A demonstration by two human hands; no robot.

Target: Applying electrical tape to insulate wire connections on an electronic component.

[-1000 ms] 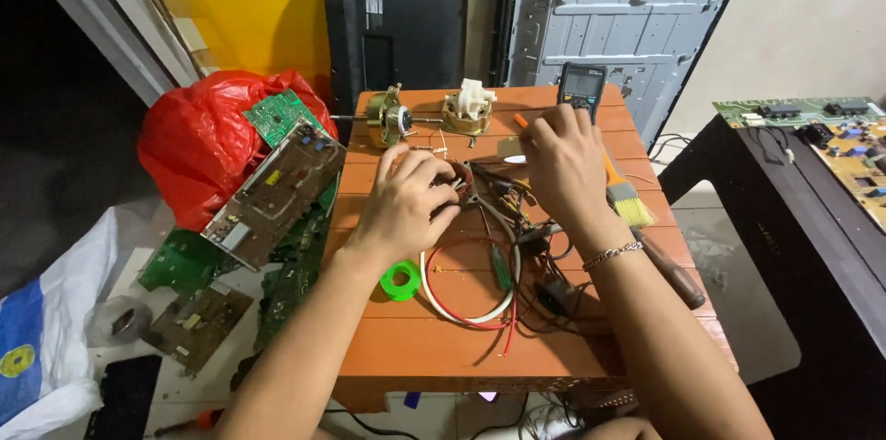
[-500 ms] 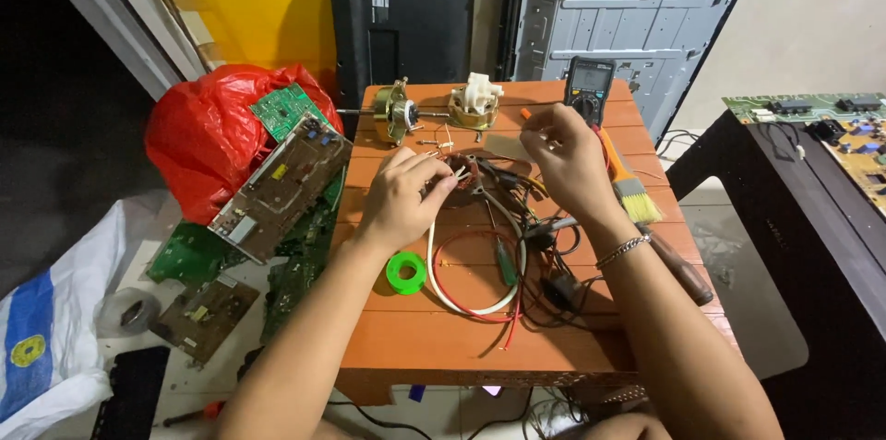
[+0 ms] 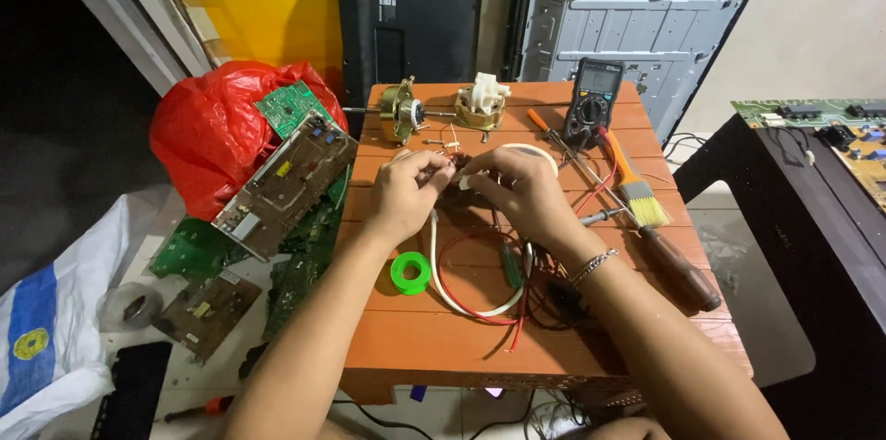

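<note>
Two hands: left hand (image 3: 406, 192) and right hand (image 3: 517, 189), fingers pinched together on a small wire part (image 3: 455, 172). One multimeter (image 3: 592, 114), one green tape roll (image 3: 410, 273), two motor parts (image 3: 441, 108). Since earlier, hands drawn closer together, farther up the table (image 3: 415, 348).

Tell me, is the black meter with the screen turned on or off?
Cannot tell. The black meter lies flat at the back of the orange table, and its grey screen shows no readable digits from this far away.

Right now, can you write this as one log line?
left hand: pinching wires | right hand: pinching wires | green tape roll: on table
</note>
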